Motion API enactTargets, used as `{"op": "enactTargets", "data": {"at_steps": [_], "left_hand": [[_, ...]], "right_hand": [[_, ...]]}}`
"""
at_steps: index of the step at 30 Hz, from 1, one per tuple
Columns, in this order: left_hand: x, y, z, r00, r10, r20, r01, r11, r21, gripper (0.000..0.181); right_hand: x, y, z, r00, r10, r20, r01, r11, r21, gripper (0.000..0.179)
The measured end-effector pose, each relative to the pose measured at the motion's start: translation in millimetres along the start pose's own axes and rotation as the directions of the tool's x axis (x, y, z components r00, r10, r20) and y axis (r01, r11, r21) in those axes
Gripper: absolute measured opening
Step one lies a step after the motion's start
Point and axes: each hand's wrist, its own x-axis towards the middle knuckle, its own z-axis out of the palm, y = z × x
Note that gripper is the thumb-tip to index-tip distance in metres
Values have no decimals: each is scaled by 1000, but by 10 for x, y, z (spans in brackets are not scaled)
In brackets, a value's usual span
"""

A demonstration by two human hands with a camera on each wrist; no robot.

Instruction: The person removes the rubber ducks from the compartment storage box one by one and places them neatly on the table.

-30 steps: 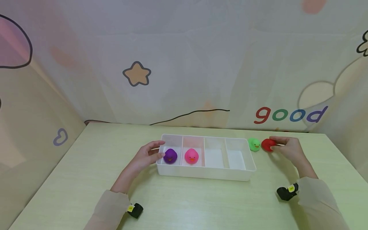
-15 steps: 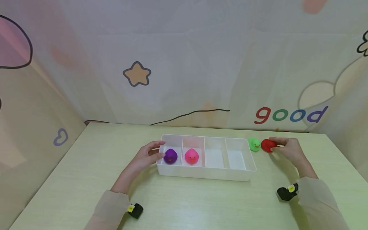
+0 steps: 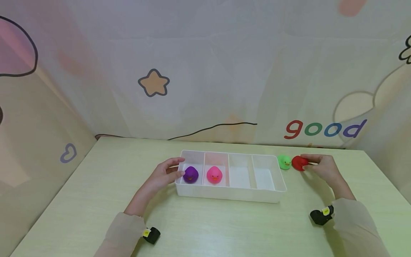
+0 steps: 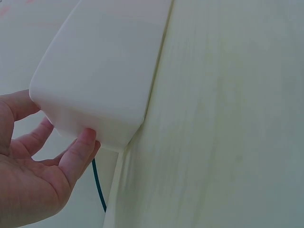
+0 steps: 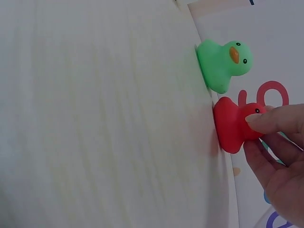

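A long white box (image 3: pixel 224 193) with dividers stands on the table. At its left end my left hand (image 3: pixel 163 174) grips the end wall; in the left wrist view, fingers (image 4: pixel 80 149) press the wall's outside. A purple rubber duck (image 3: pixel 191 175) sits in the leftmost compartment, close to my thumb. The compartment beside it holds a pink rubber duck (image 3: pixel 214 175). To the right of the box, my right hand (image 3: pixel 322 169) pinches a red rubber duck (image 5: pixel 229 124) by its head between thumb and fingers. Close beside that duck stands a green rubber duck (image 5: pixel 219 66).
The pale wooden table (image 3: pixel 208 228) extends in front of the box and to both sides. Behind its back edge hangs a printed cloth backdrop (image 3: pixel 205 78). The box's two right compartments show bare floors. Small black cameras (image 3: pixel 321 216) sit at both wrists.
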Motion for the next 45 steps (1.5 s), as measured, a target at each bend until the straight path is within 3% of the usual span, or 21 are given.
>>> {"op": "enactTargets", "data": {"at_steps": [5, 11, 16, 23, 34, 41, 45], "left_hand": [[-2, -3, 0, 1000, 7, 12, -6, 1000, -12, 47], [-1, 4, -3, 1000, 0, 2, 0, 1000, -3, 47], [-7, 9, -1, 1000, -6, -4, 6, 1000, 2, 47], [-4, -4, 1, 1000, -11, -6, 11, 1000, 4, 48], [-5, -8, -3, 1000, 9, 2, -9, 1000, 1, 48], [4, -7, 2, 1000, -7, -1, 7, 1000, -13, 48], [1, -5, 2, 1000, 1, 6, 0, 1000, -24, 48]], "right_hand": [[-26, -14, 5, 1000, 2, -5, -2, 1000, 14, 47], [-67, -87, 14, 996, -71, -49, 72, 997, 7, 50], [-113, -202, 19, 994, -88, -66, 89, 996, 22, 52], [-165, -314, 48, 993, -95, -77, 103, 987, 121, 54], [-285, -548, 110, 984, -164, -76, 174, 971, 162, 55], [-342, -684, 191, 970, -231, -80, 239, 964, 112, 53], [-386, -793, 239, 954, -289, -79, 297, 946, 131, 52]]}}
